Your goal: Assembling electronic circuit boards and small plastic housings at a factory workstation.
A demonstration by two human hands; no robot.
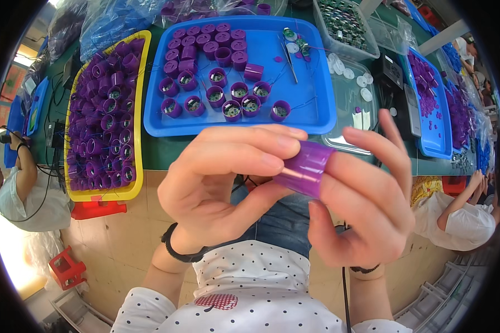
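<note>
In front of my lap, a shiny purple plastic cup (305,168) lies on its side, lifted clear of the table. My left hand (222,183) grips its left end between thumb and fingers. At its right end, the first two fingers of my right hand (366,200) press on the rim; their tips are partly hidden, maybe inside. The right thumb is apart and the other fingers are raised. Just beyond, a blue tray (311,111) carries several similar purple cups, some with green circuit boards inside, others turned bottom up. Tweezers (290,62) lie there beside small loose boards (301,44).
A yellow tray (140,111) packed with wired purple cups stands at left. A clear bin (366,47) of circuit boards sits at back right, near white discs (366,94) on a clear lid. Another blue tray (436,141) holds purple parts. People work at both sides.
</note>
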